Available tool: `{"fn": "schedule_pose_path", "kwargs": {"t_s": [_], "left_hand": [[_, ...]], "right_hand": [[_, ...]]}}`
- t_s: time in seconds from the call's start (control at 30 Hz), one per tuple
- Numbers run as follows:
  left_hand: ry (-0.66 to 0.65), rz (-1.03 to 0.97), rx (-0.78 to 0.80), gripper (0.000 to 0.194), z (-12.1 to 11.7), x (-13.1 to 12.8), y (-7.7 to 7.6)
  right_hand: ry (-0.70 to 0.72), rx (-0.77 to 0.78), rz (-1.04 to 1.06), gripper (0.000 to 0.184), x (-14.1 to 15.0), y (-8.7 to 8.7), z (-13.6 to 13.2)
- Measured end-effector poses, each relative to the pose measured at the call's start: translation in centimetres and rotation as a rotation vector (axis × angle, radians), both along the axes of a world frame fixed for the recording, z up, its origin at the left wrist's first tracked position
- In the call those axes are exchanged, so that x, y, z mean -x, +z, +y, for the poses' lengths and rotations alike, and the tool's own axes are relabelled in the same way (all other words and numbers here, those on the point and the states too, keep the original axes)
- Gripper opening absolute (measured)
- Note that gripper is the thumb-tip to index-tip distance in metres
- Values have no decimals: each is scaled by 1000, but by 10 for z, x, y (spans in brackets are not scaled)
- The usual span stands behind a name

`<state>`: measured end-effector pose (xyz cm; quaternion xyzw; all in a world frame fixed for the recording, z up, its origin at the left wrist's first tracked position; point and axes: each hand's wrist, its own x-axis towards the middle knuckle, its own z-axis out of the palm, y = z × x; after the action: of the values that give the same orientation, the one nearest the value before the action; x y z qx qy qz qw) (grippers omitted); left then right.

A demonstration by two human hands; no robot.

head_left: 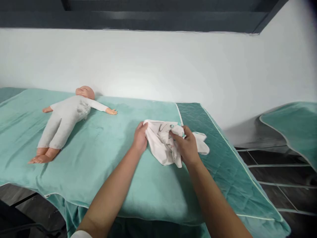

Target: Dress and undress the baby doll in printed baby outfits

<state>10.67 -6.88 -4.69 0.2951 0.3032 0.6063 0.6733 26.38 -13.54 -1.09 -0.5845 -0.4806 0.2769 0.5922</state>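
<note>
Both hands grip the white printed cloth (160, 145) above the bed (153, 191), near its quilted end (228, 175): the left hand (140, 138) pinches the upper left edge, the right hand (187, 143) clasps the bunched folds, and loose white fabric (202, 145) spills out beyond it. Tangling looks the chief risk, since a pull on such crumpled folds could twist one layer around another. The trailing fabric might also catch under the right hand or drag on the bed. If the left pinch slackened, that edge could slip away. Fingers behind the cloth are hidden, so I cannot tell how many layers each hand has. The doll (70, 109) lies well apart to the left, so an accidental knock seems unlikely
</note>
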Motion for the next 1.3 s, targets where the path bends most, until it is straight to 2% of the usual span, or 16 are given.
{"fn": "schedule_pose_path", "kwargs": {"t_s": [0.07,0.13,0.23,0.3,0.37,0.43,0.53,0.67,0.73,0.8,0.87,0.97,1.1,1.17,1.23,1.3], "left_hand": [[78,-86,48,33,5,25,3],[128,-62,75,32,6,45,2],[210,126,-18,27,2,55,-2],[223,261,-147,23,-2,53,-5],[196,343,-249,28,-4,49,-8],[176,404,-268,29,-5,47,-9],[154,464,-189,21,-1,46,-12],[202,301,-61,33,4,50,-14],[209,234,-31,40,2,54,-12],[169,212,-6,43,-4,59,-8],[122,217,24,45,-12,65,-2],[90,276,63,47,-26,74,11],[80,395,-10,44,-39,82,39],[67,485,-121,40,-42,86,62],[14,611,-263,38,-44,91,92],[-74,751,-417,35,-49,96,127]], "right_hand": [[52,-67,238,31,16,15,15],[113,-113,332,31,36,18,33],[248,-38,219,35,71,1,55],[312,7,122,48,92,-16,60],[367,-40,82,70,105,-27,58],[396,-96,48,77,107,-31,52],[316,-96,7,52,101,-28,41],[162,-240,31,40,85,-14,14],[179,-357,-54,37,64,4,-6],[208,-427,-284,37,31,28,-30],[138,-385,-516,38,-9,48,-51],[-35,-207,-779,37,-66,46,-70],[-25,214,-1011,41,-105,-11,-69],[12,298,-1077,43,-109,-34,-64],[55,365,-1171,48,-107,-37,-60],[115,371,-1202,61,-96,-16,-58]]}}
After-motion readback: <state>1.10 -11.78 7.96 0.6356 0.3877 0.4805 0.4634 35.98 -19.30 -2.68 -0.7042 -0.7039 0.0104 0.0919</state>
